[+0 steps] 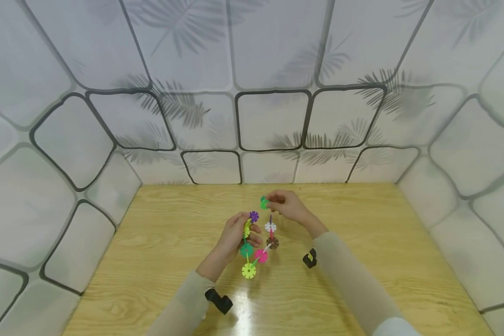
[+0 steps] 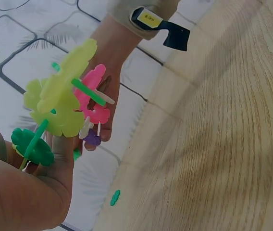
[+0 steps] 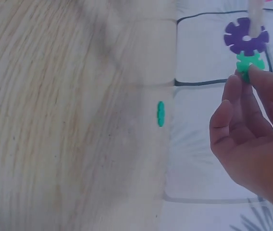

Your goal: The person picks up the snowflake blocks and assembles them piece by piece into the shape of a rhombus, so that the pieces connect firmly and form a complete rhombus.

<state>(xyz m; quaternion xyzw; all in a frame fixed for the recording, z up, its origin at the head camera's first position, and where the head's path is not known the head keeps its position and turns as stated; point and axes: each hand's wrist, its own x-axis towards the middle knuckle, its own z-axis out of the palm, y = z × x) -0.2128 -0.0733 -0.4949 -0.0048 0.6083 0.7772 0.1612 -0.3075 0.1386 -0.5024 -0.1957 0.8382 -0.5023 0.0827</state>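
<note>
A chain of notched plastic discs hangs in a loop between both hands above the table. My left hand (image 1: 231, 235) pinches one end, near a purple disc (image 1: 254, 216) and a yellow disc (image 1: 247, 229). Lower down hang a teal disc (image 1: 246, 250), a lime disc (image 1: 248, 270), a pink disc (image 1: 261, 255), a brown disc (image 1: 272, 243) and a white disc (image 1: 270, 227). Between thumb and fingertips, my right hand (image 1: 293, 206) holds a bright green disc (image 3: 250, 61). It meets the edge of another purple disc (image 3: 246, 36) in the right wrist view; whether they interlock I cannot tell.
A loose green disc (image 3: 161, 114) lies on the wooden table (image 1: 172, 224) near its far edge. Patterned white panels (image 1: 273, 119) stand behind and on both sides. Black wrist mounts (image 1: 219, 301) sit on both sleeves.
</note>
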